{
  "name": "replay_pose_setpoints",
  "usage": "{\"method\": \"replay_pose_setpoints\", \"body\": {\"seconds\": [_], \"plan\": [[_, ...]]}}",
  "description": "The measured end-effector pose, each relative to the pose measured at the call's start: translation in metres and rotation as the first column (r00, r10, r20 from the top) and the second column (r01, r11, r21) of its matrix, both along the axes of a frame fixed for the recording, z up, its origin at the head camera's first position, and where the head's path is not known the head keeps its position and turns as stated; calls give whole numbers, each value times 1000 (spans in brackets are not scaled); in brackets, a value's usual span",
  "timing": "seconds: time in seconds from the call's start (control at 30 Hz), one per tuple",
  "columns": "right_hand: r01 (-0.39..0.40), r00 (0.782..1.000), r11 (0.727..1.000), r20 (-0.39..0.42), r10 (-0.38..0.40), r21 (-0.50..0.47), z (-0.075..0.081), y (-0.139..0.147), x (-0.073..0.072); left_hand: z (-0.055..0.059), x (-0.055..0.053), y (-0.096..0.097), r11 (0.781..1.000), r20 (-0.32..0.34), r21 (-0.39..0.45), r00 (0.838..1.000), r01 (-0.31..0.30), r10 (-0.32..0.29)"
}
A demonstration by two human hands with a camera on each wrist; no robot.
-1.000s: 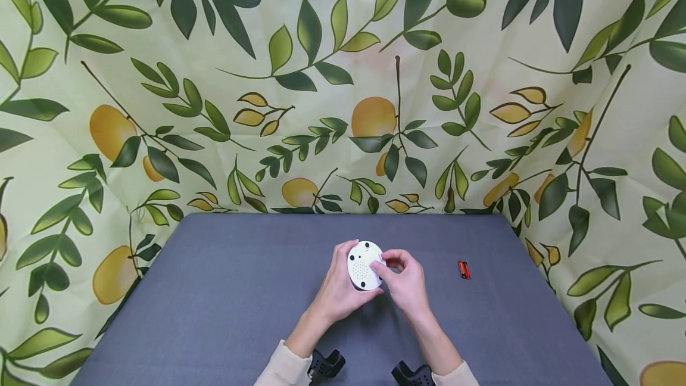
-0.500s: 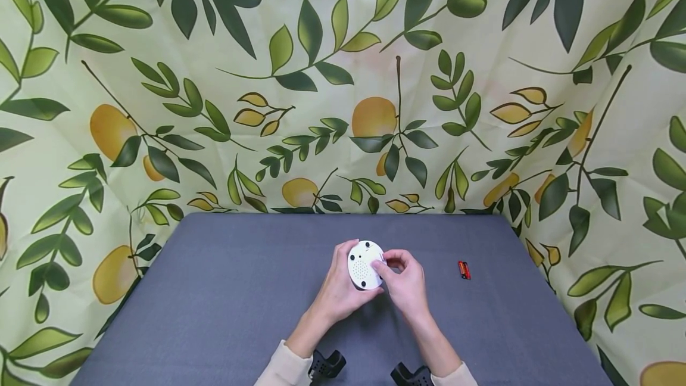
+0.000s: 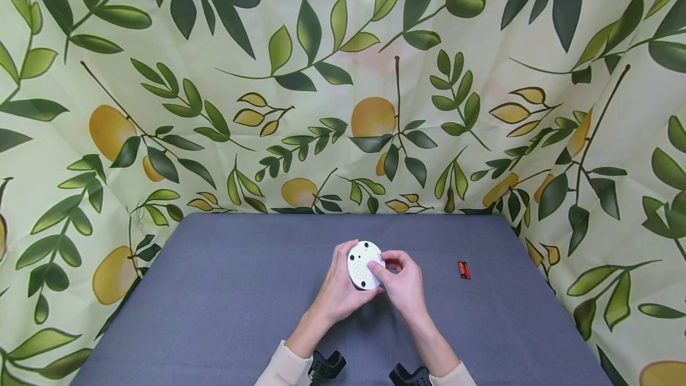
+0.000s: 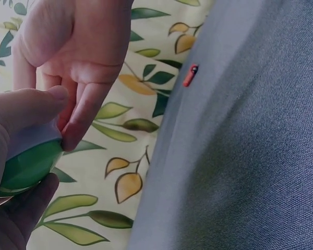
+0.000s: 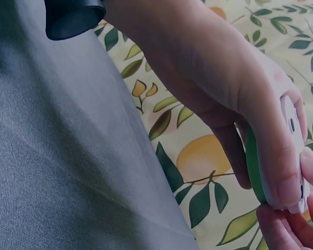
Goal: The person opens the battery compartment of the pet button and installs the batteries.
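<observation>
A round device (image 3: pixel 360 268) with a white back, a patch of small holes and black round feet is held above the table between both hands. Its other side is green, as the green body (image 4: pixel 34 165) in the left wrist view shows. My left hand (image 3: pixel 341 290) grips it around the left and lower rim, thumb and fingers curled on its edge. From the right, my right hand (image 3: pixel 408 285) pinches the right edge, thumb lying on the white back and fingers bent at the rim. That part of the edge is hidden by the fingers.
Red batteries (image 3: pixel 464 270) with black ends lie side by side on the grey cloth-covered table (image 3: pixel 241 290), right of the hands. A leaf-and-fruit patterned cloth (image 3: pixel 321 106) stands behind and at both sides. Black wrist cameras (image 3: pixel 328 366) sit under the wrists.
The right thumb has slid slightly left over the white back, the right hand shifting a little with it. The left hand, the device and the batteries hold their places.
</observation>
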State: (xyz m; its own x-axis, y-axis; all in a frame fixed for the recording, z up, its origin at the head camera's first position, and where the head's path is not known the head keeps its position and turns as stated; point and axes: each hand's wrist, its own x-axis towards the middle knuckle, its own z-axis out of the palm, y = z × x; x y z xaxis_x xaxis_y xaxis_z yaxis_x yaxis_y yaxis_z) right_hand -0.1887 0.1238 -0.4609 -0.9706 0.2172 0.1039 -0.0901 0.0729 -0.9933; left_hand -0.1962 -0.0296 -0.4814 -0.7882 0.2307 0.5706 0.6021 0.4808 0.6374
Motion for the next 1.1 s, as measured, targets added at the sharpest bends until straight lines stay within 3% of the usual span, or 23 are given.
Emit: {"method": "replay_pose_setpoints", "body": {"seconds": [0.37,0.83,1.1], "plan": [[27,999,999,-30,-28,-37,-1,-5,2,-1,0,0,1000,-18,-1,1000,-3,3],[85,993,989,-95,-74,120,-2,-6,5,1,1,1,1000,18,1,1000,-12,12],[96,992,988,-96,-85,118,1,-5,6,2,1,1,1000,16,6,1000,-9,9]]}}
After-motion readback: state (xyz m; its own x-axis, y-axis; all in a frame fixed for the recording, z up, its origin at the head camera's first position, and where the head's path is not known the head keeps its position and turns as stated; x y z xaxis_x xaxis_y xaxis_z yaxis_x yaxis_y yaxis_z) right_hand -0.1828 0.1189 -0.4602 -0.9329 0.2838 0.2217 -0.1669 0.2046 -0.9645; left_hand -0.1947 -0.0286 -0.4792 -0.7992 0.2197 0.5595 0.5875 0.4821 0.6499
